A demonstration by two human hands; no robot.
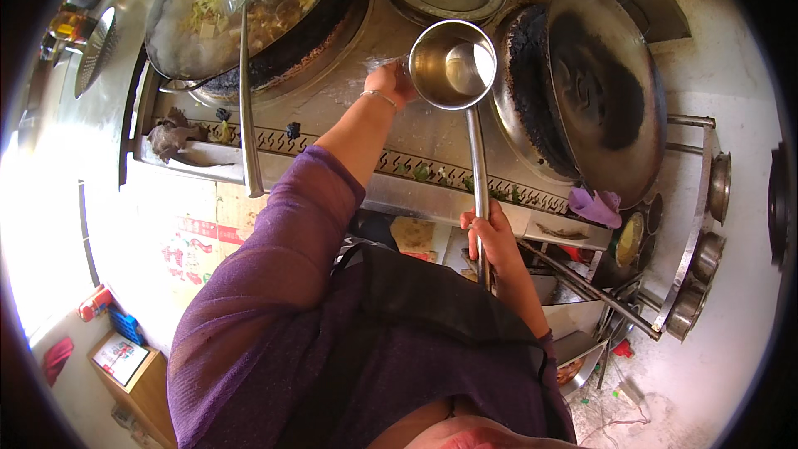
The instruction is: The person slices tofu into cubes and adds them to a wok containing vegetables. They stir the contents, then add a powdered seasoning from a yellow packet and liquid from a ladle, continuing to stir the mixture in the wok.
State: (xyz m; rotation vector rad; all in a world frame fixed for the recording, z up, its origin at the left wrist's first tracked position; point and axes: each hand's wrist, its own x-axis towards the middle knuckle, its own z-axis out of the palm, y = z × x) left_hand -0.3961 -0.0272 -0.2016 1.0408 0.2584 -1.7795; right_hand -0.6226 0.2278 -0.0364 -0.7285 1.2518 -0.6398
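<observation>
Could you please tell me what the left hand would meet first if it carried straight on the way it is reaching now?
Probably the bowl of the steel ladle: the left hand already sits at its rim, apparently touching it, though depth is unclear.

Ladle between full wok and tilted wok

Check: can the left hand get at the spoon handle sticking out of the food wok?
Probably yes. The left hand is at the ladle rim, and bare stove top lies between it and the spoon handle.
</observation>
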